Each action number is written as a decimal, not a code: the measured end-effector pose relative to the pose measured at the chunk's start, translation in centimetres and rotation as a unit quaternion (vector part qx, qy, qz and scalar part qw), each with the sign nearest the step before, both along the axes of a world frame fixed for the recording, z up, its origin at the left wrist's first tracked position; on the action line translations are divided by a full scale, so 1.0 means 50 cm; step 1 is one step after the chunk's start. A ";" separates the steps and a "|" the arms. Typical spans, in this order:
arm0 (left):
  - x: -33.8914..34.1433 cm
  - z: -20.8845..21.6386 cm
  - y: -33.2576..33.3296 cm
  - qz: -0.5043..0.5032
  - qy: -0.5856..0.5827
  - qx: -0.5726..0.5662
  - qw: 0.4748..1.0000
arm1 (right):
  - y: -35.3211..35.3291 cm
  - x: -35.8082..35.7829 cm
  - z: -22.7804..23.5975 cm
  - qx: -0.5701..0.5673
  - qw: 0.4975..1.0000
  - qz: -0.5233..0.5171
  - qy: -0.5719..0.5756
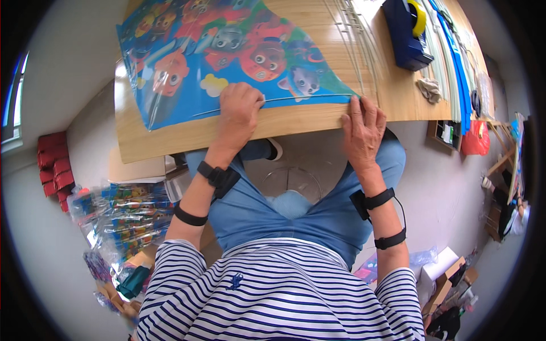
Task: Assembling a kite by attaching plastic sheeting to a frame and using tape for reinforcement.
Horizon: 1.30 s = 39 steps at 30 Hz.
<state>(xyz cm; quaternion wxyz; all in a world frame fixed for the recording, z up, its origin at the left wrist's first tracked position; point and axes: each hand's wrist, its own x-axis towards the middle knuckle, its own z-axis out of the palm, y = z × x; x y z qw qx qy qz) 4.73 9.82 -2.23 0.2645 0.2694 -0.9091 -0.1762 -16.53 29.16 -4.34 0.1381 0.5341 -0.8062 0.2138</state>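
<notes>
A glossy blue printed sheet [187, 105] with colourful cartoon animals lies on the wooden table, its shape tapering to a corner at the right. Along its near edge runs a thin pale rod [307, 98]. My left hand [239, 111] is closed over the rod toward the left part of that edge, fingers curled down and thumb side to the right. At the right-hand corner, my right hand [365, 131] rests with its fingers stretched out, fingertips touching the sheet by the rod's end. What lies beneath those fingertips is hidden.
Several thin pale rods [358, 45] lie beyond the right corner. A dark blue tape dispenser [406, 37] holds a yellow roll, near a crumpled cloth [429, 90] and blue strips [459, 68]. The table's near edge [307, 126] passes above my knees. Packaged goods [136, 213] are on the floor at left.
</notes>
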 end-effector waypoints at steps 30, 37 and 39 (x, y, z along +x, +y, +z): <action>-0.010 0.003 0.000 -0.002 0.008 0.000 1.000 | -0.004 -0.003 -0.004 0.001 1.000 -0.006 -0.005; -0.003 0.011 0.004 -0.002 0.008 0.001 1.000 | -0.003 0.005 0.004 -0.005 1.000 0.000 -0.031; 0.003 0.014 0.004 0.001 0.009 0.002 1.000 | -0.004 0.001 0.018 -0.014 0.999 0.003 -0.035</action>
